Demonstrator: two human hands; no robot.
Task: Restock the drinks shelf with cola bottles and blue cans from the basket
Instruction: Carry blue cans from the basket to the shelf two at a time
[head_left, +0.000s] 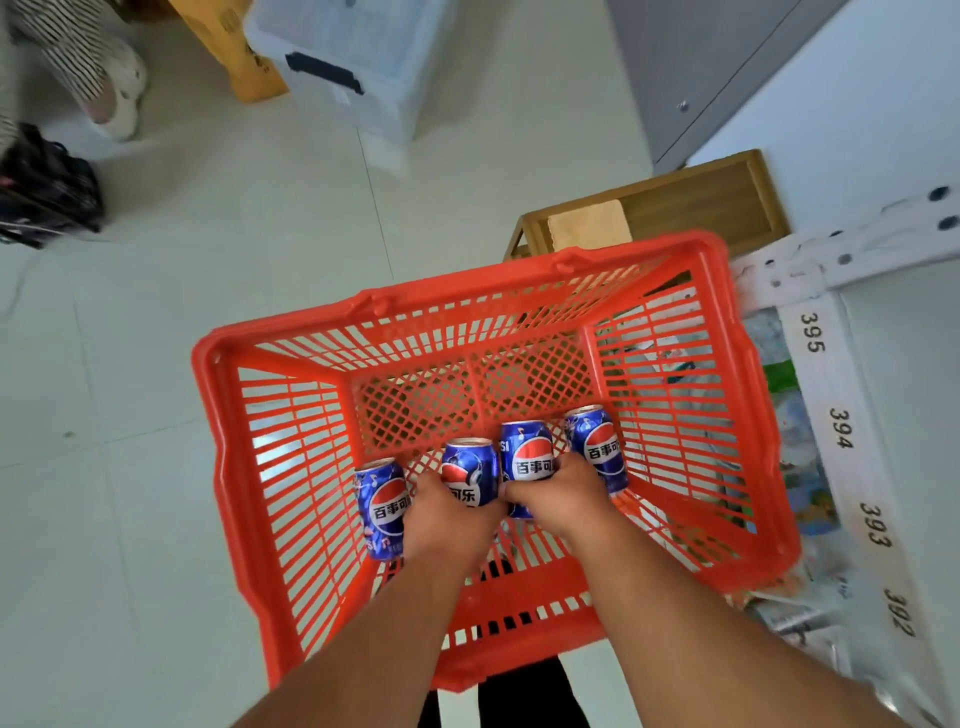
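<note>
A red plastic basket (291, 447) stands on the floor below me. Several blue cans are lifted inside it, near its front wall. My left hand (447, 519) is closed around two of them: one blue can (382, 506) at the far left and a second blue can (470, 470) beside it. My right hand (558, 496) is closed around two more: a third blue can (527, 457) and a fourth blue can (597, 444) at the right. No cola bottle is visible in the basket.
A white shelf upright (852, 441) with numbers 392 to 395 runs along the right, with packaged goods behind it. A wooden crate (701, 202) sits beyond the basket. A clear storage box (343, 67) and another person's foot (117, 98) are at the far left.
</note>
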